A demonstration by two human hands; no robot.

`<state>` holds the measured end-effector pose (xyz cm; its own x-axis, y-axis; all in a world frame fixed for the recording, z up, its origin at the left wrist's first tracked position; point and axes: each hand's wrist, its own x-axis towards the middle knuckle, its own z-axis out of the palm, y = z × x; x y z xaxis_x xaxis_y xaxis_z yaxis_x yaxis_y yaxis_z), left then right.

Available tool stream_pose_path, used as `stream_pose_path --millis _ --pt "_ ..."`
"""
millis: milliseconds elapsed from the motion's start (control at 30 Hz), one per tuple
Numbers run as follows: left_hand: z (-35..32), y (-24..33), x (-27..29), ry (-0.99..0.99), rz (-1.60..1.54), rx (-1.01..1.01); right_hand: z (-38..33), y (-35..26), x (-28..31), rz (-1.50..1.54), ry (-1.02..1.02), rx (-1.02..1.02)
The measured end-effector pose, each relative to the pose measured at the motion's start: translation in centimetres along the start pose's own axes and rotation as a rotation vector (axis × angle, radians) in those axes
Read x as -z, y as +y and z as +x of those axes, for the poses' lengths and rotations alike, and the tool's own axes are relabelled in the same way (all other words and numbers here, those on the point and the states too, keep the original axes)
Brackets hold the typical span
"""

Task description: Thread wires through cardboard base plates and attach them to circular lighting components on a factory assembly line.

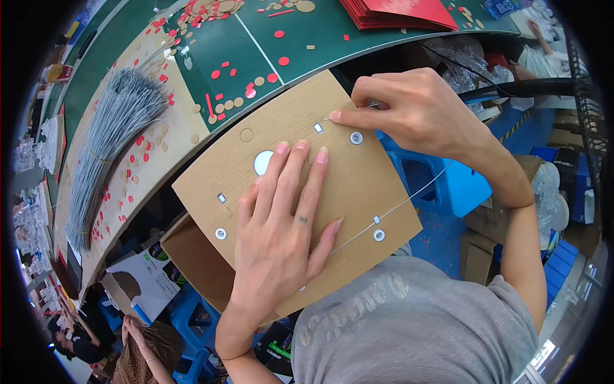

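A brown cardboard box (348,182) lies tilted in front of me, with one open side at its lower left. Its top panel has small rectangular slots, white-rimmed round eyelets and a larger round hole. My left hand (275,224) rests flat on the panel, fingers spread beside the round hole. Over the far right edge, my right hand (412,112) pinches a thin wire, whose short tip shows beside a slot. A longer grey wire (412,196) runs through another slot nearer me; one end passes under my left hand, and the other sticks out past the right edge.
On the green-topped table (217,54), a tied bundle of grey wires (112,147) lies among red and brown cardboard scraps. Red folded sheets (400,14) are stacked at the far edge. Blue stools (441,182) stand to the right and below. Another person's hands (132,329) show at lower left.
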<state>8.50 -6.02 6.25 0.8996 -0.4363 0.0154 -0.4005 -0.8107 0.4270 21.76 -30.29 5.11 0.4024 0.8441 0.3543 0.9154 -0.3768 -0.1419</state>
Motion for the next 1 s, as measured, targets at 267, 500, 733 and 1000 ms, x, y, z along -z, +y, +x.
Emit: stream_pose_path --millis 267,500,733,1000 --pt "0.4 0.0 0.1 0.008 0.042 -0.017 1.2 -0.3 1.5 -0.204 -0.108 0.141" --pt "0.1 0.0 0.2 -0.014 0.09 -0.015 2.1 0.2 1.8 -0.221 -0.156 0.237" --pt "0.1 -0.1 -0.2 0.004 0.075 -0.002 1.5 1.5 1.1 0.139 -0.089 0.222" --pt "0.6 -0.2 0.0 -0.021 0.053 0.027 2.4 -0.7 2.4 -0.141 -0.182 0.241"
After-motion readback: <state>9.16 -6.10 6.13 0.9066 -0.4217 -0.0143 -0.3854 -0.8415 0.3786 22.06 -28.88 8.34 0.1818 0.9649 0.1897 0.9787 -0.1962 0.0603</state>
